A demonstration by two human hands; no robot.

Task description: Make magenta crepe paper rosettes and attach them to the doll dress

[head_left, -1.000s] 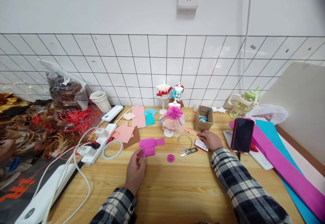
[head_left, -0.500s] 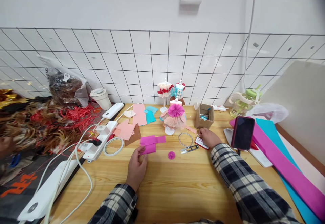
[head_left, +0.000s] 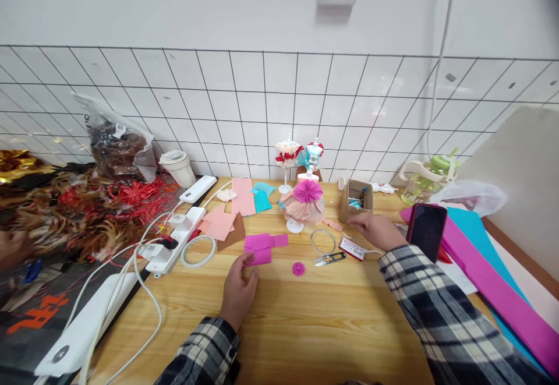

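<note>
Two hands in plaid sleeves are working over a wooden table (head_left: 305, 327) that is running along a white tiled wall (head_left: 244, 111). On the far right, long magenta and teal paper sheets (head_left: 489, 268) are lying at the table's edge. At the left, a heap of red and brown shredded strips (head_left: 87, 210) is spreading beside a white power strip (head_left: 174, 239) with cables trailing from it. A dark phone (head_left: 427, 230) is standing upright near the right forearm, and a green-lidded water bottle (head_left: 425, 181) is sitting behind it by the wall.

The left hand (head_left: 239, 289) is resting on the table with its fingers loosely curled, and its fingertips are pinching the near edge of the folded magenta paper piece (head_left: 261, 247), which is lying flat near the table's middle. The right hand (head_left: 378, 230) is hovering just in front of a small cardboard box (head_left: 356, 200), fingers partly bent; it is blurred, and I cannot tell whether it is gripping anything. A small red-and-white card (head_left: 354, 250) is lying just below it.

Between the hands, a paper-skirted doll stand (head_left: 307, 201) is standing upright, with a wire ring (head_left: 323, 242) and small thread snips (head_left: 331, 258) lying in front of it. A roll of clear tape (head_left: 198, 251) is lying beside the power strip. Smallest of all, a tiny magenta paper rosette (head_left: 298, 268) is sitting just right of the left hand's fingertips.
</note>
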